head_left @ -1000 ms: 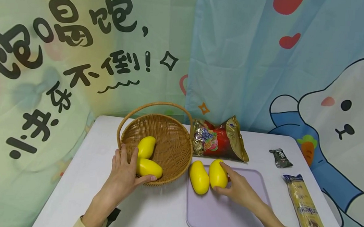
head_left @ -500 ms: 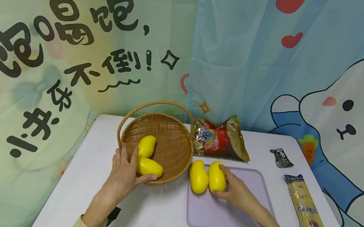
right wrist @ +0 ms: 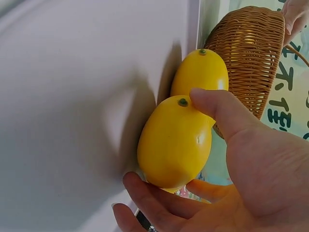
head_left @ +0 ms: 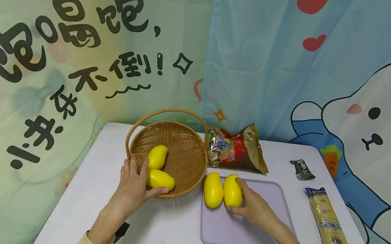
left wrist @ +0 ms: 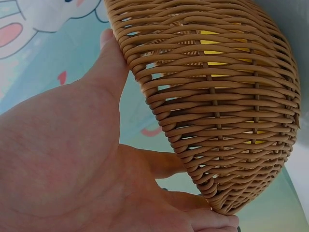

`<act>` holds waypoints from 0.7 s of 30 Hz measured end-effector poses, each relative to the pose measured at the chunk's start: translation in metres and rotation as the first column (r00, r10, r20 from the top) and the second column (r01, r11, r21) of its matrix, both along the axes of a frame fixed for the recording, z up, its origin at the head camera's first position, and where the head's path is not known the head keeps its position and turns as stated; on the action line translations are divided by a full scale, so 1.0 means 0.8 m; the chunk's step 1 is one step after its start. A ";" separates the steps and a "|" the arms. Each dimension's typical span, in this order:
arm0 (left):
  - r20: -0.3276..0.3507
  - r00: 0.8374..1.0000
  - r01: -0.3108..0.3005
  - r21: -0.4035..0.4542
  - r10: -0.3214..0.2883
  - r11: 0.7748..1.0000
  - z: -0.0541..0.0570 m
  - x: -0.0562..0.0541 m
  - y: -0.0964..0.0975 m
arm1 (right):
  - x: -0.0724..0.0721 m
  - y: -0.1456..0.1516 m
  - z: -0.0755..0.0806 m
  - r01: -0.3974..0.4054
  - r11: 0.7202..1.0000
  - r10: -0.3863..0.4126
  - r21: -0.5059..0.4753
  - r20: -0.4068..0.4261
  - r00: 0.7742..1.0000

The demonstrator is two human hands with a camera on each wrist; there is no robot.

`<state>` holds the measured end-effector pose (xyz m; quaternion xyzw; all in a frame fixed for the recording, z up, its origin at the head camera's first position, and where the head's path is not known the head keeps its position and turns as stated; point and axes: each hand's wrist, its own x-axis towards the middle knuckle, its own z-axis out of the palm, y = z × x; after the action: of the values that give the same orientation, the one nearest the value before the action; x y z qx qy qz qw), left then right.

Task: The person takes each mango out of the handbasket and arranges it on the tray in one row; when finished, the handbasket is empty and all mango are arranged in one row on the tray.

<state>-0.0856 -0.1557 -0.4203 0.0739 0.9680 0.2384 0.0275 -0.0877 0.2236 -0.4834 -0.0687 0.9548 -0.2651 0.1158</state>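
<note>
My left hand (head_left: 133,183) rests against the left rim of the brown wicker basket (head_left: 185,158), fingers spread fairly straight and thumb across the front rim. Two yellow mangoes lie inside, an upper mango (head_left: 158,157) and a lower mango (head_left: 161,180), partly behind the hand. Seen from the left wrist, the basket's weave (left wrist: 227,111) hides most of the yellow. My right hand (head_left: 255,206) holds a mango (right wrist: 174,142) between thumb and fingers, over the lilac tray (head_left: 236,231). Against its left side stands another mango (head_left: 213,190), on the tray's left end.
A red and gold snack bag (head_left: 235,148) stands behind the tray, close to the basket. To the right on the white table (head_left: 163,227) lie a small dark wrapped packet (head_left: 302,170) and a long gold packet (head_left: 329,225). Printed curtains (head_left: 251,66) hang behind.
The right hand and its mango have shifted slightly left, up against the neighbouring mango. The left hand and the basket have stayed in place.
</note>
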 end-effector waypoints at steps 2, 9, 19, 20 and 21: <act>0.002 1.000 0.001 0.006 -0.001 1.000 0.000 0.000 0.000 | 0.001 0.000 0.000 0.003 1.000 -0.003 0.006 0.007 1.000; 0.010 1.000 -0.001 0.004 0.001 1.000 0.000 0.000 0.001 | 0.002 0.000 0.003 0.007 1.000 -0.008 0.023 0.034 0.999; 0.002 1.000 -0.001 0.006 0.001 1.000 0.000 0.000 0.001 | -0.004 0.001 0.021 0.000 0.999 -0.001 0.048 0.013 1.000; 0.000 1.000 -0.001 0.006 0.001 1.000 0.000 0.000 0.001 | -0.005 0.000 0.026 -0.001 0.999 0.001 0.050 0.005 1.000; 0.001 1.000 -0.001 0.007 0.001 1.000 0.000 0.000 0.001 | -0.008 -0.001 0.032 -0.003 0.999 0.003 0.052 -0.003 1.000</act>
<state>-0.0856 -0.1549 -0.4207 0.0736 0.9672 0.2416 0.0274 -0.0940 0.2231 -0.4582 -0.0675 0.9615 -0.2398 0.1163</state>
